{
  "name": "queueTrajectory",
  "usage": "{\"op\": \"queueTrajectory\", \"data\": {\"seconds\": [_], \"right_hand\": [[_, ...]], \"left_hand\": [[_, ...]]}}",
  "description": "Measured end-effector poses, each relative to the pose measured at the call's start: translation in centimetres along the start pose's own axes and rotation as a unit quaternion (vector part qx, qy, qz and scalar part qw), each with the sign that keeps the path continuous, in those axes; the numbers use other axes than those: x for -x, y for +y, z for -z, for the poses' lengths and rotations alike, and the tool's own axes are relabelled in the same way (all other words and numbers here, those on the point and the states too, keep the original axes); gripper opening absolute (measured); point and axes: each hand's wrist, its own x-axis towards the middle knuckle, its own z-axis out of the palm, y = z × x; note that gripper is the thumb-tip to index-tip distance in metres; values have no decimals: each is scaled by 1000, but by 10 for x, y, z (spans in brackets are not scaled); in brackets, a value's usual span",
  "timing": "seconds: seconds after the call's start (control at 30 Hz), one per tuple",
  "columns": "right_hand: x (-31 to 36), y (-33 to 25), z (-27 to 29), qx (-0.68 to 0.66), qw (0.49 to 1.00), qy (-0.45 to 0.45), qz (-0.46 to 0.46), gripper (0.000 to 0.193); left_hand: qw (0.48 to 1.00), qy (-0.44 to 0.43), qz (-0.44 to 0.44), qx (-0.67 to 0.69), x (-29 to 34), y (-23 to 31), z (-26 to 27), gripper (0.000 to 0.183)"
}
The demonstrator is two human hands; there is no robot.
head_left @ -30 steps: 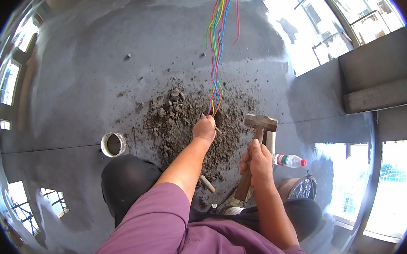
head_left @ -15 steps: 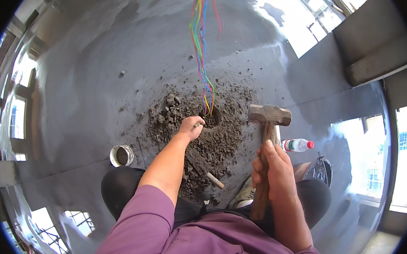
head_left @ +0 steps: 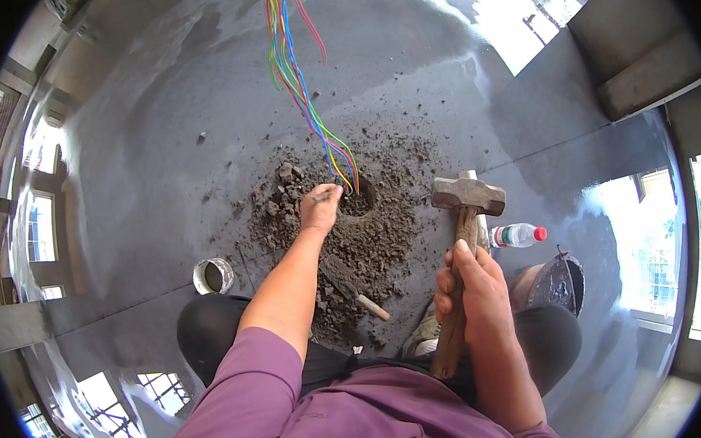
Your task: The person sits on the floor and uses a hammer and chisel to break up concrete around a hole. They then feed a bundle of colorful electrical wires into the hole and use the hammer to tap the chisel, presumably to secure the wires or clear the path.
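Note:
My left hand (head_left: 319, 210) is closed around a narrow metal rod (head_left: 322, 197), perhaps a chisel, beside a hole (head_left: 359, 198) in the concrete floor. The rod's lower end is hidden. Coloured wires (head_left: 300, 83) rise out of the hole, very near my fingers. In my right hand (head_left: 480, 291) is a sledgehammer (head_left: 470, 196), gripped by its wooden handle and held upright over my right knee, apart from the rod. Broken concrete and dirt (head_left: 393, 232) surround the hole. A trowel with a wooden handle (head_left: 372, 307) lies in that rubble, between my legs.
A white tub (head_left: 212, 276) stands on the left by my knee. To the right are a clear bottle with a red cap (head_left: 518, 235) and a dirty bucket (head_left: 557, 285). Smooth grey floor (head_left: 150, 185) spreads around, with bright wet-looking patches and scattered crumbs.
My view has shifted a little, so the wires lean further left in it. The left hand keeps the rod at the hole, and the sledgehammer remains raised in my right hand.

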Motion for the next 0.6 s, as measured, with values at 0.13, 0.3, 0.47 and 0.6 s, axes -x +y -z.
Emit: {"op": "queueTrajectory", "data": {"seconds": [0.13, 0.3, 0.47, 0.6], "right_hand": [[-2, 5, -7, 9, 1000, 4, 2, 28], [-8, 18, -8, 50, 998, 43, 17, 26], [-23, 43, -6, 132, 986, 68, 75, 23], [-32, 58, -5, 245, 946, 79, 196, 20]], "left_hand": [[962, -32, -239, -125, 11, -13, -22, 20], [930, -29, -269, -249, 25, -29, -57, 16], [915, -15, -286, -284, 21, -38, -65, 18], [920, -25, -273, -281, 20, -38, -69, 18]]}}
